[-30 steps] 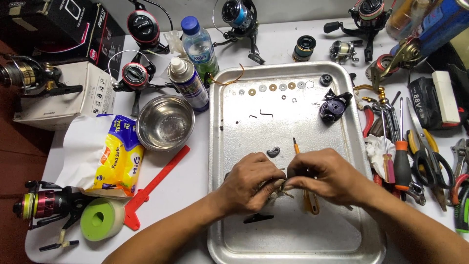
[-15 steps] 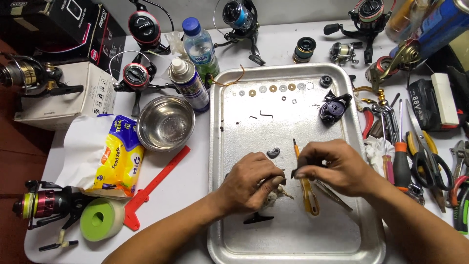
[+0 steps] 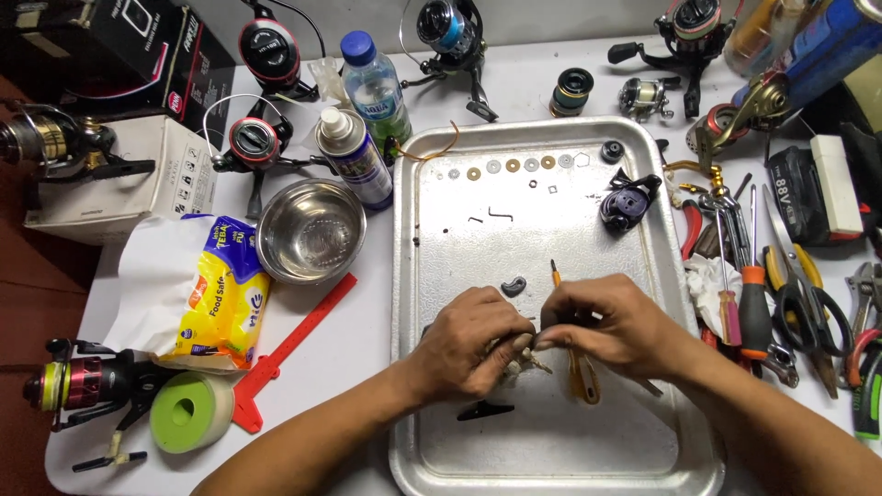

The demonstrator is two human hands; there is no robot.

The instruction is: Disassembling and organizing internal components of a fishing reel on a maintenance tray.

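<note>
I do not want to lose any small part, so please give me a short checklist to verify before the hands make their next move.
1. Both hands over the tray: left hand and right hand are inside its rim. Ok.
2. Small part gripped between the hands: mostly hidden. Cannot tell.
3. Washers in a row at the far edge, apart from the hands. Ok.
4. Orange-handled tool lies partly under the right hand. Ok.
5. Steel bowl beside the tray, upright. Ok.
</note>
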